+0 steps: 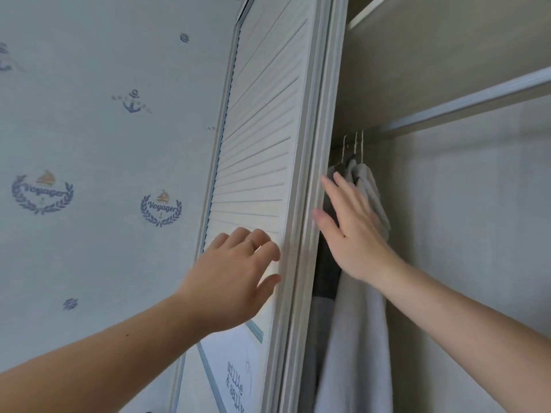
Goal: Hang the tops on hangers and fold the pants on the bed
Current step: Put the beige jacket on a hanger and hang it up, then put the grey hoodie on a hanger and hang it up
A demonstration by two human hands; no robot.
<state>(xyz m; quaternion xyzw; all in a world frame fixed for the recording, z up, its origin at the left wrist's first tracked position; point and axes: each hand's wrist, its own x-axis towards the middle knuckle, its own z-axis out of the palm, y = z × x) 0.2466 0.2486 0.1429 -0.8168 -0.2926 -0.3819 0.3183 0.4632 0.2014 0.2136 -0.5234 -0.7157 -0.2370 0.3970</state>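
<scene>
A light grey top (pixel 354 338) hangs on a white hanger (pixel 361 147) from the wardrobe rail (pixel 465 102), with two more hangers beside it. A darker garment (pixel 326 272) hangs behind it, mostly hidden by the door edge. My right hand (pixel 351 231) lies flat with fingers spread against the grey top's shoulder, holding nothing. My left hand (pixel 235 275) rests with curled fingers on the white louvred wardrobe door (pixel 262 129) near its edge. No pants or bed are in view.
The wardrobe's interior back wall (pixel 477 234) lies to the right of the hanging clothes, with a shelf (pixel 369 10) above the rail. Nautical wallpaper (pixel 89 144) covers the wall to the left of the door.
</scene>
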